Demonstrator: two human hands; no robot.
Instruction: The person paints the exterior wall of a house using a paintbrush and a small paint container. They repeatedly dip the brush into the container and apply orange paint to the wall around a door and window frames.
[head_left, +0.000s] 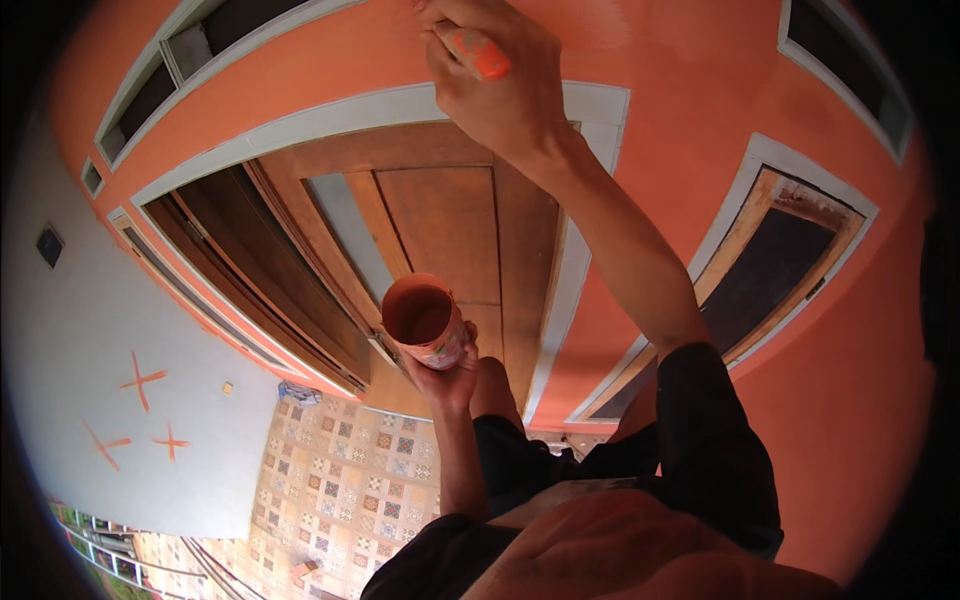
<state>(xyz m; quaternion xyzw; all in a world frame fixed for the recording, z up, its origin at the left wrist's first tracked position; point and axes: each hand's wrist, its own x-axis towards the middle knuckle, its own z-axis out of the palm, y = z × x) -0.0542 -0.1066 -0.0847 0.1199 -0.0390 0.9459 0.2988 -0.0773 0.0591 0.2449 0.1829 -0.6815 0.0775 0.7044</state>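
Note:
My right hand (499, 86) is raised at the top of the view, before the orange wall (337, 46) above the door. It is shut around a paint-stained handle (480, 56), perhaps a paintbrush's; the tool's working end is out of view. Lower down, my left hand (448, 379) holds a paint-smeared can (420, 319) from below and the side, its open mouth facing up. Orange-brown paint coats the inside of the can; how full it is, I cannot tell. Behind the can stands a brown wooden door (439, 217) in a white frame (600, 135).
White-framed vents (184, 56) sit high in the wall, and a wood-framed window (772, 255) is at right. The pale side wall (90, 300) bears orange crosses. Below lies a patterned tile floor (345, 480) with a bundled cloth (298, 393); a ladder (112, 559) is at lower left.

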